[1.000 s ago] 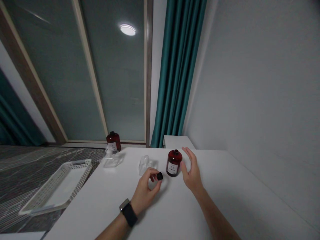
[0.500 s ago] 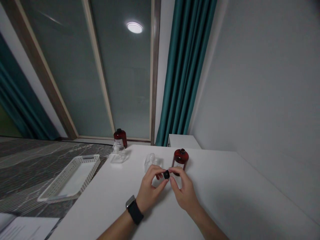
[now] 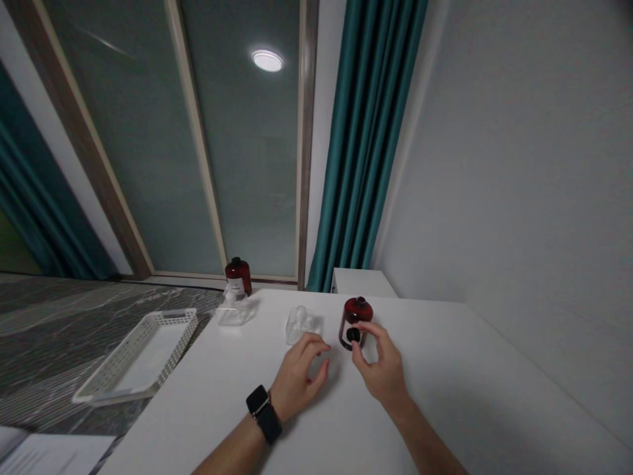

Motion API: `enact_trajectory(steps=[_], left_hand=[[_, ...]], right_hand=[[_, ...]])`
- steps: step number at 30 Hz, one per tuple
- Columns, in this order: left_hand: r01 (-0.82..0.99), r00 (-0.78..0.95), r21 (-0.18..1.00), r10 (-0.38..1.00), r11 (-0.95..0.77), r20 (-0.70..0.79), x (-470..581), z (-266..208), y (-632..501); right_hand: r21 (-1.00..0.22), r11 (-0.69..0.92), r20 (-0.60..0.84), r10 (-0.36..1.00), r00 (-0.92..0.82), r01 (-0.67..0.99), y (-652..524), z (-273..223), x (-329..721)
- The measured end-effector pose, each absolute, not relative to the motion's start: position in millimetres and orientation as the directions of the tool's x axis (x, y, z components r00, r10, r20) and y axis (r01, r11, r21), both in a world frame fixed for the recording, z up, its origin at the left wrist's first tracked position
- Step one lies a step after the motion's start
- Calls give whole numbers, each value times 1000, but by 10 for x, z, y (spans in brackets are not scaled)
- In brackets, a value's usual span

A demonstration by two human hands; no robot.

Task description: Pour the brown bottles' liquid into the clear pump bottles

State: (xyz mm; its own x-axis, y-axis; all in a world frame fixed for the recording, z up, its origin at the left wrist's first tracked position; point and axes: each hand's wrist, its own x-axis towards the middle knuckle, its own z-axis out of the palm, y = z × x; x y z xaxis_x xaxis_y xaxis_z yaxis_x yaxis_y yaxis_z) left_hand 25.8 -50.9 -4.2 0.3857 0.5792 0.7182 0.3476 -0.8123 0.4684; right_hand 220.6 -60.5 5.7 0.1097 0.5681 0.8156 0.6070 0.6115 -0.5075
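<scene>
Pinched between the thumb and index finger of my right hand (image 3: 383, 369) is a small black bottle cap (image 3: 353, 334). Right behind it stands a dark red bottle (image 3: 359, 308) with a white label, its neck uncapped. My left hand (image 3: 301, 373), wearing a black watch (image 3: 264, 414) at the wrist, hovers over the table with fingers apart and nothing in them. Just beyond its fingertips sits a clear plastic piece (image 3: 301, 323), whose exact kind I cannot make out.
At the table's (image 3: 321, 435) far left corner stand another dark red bottle (image 3: 238, 277), with a black cap on, and a clear tray (image 3: 235, 315). A white perforated basket (image 3: 168, 363) lies left of the table. Behind is a low white cabinet (image 3: 363, 282); a wall rises to the right.
My left hand has let go of the black cap, its fingers now apart. My right hand has carried the cap to the right, in front of the red bottle.
</scene>
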Motion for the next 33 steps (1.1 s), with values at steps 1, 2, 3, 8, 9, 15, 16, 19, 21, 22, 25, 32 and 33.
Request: enact_trajectory(steps=[1,2,3,8,9,15,16,19,21,22,25,32,33], left_hand=[[359,394,451,570,-817,721,242,-34,-505],[371,403,429,559,-824,725,226,-23,-500],[383,415,403,545,-831,729,208,-12,-494],[419,475,295,484,-859,735,149,26,-468],[421,476,292,483,-859,735,145,29,-467],[408,467,306,484,-860,739,146,53,-474],[407,465,304,482,-861,743,145,58,-474],[409,473,294,476,-864,742,142,72,-473],[410,480,289,475,-865,738,146,80,-477],[411,480,288,474,-865,738,151,85,-480],[413,479,286,473,-865,739,166,101,-490],[441,371,284,462,-851,806,63,170,-441],[462,327,298,473,-835,818,28,179,-417]], right_hand=[[-501,594,819,560,123,630,-561,59,2307],[-515,569,806,575,137,641,-515,54,2414],[-543,538,783,601,158,645,-467,41,2524],[-614,340,600,787,142,713,-245,-180,2961],[-609,335,587,800,124,719,-210,-249,3013],[-585,289,540,836,98,758,-63,-573,3209],[-581,279,538,837,103,765,-47,-598,3233],[-567,272,539,836,101,778,-14,-636,3279],[-557,278,546,833,92,782,-2,-649,3287],[-553,283,550,831,88,784,2,-654,3286],[-541,300,568,820,78,786,3,-652,3276],[-516,344,677,725,127,785,-92,-437,3188],[-517,348,697,702,148,782,-122,-383,3152]])
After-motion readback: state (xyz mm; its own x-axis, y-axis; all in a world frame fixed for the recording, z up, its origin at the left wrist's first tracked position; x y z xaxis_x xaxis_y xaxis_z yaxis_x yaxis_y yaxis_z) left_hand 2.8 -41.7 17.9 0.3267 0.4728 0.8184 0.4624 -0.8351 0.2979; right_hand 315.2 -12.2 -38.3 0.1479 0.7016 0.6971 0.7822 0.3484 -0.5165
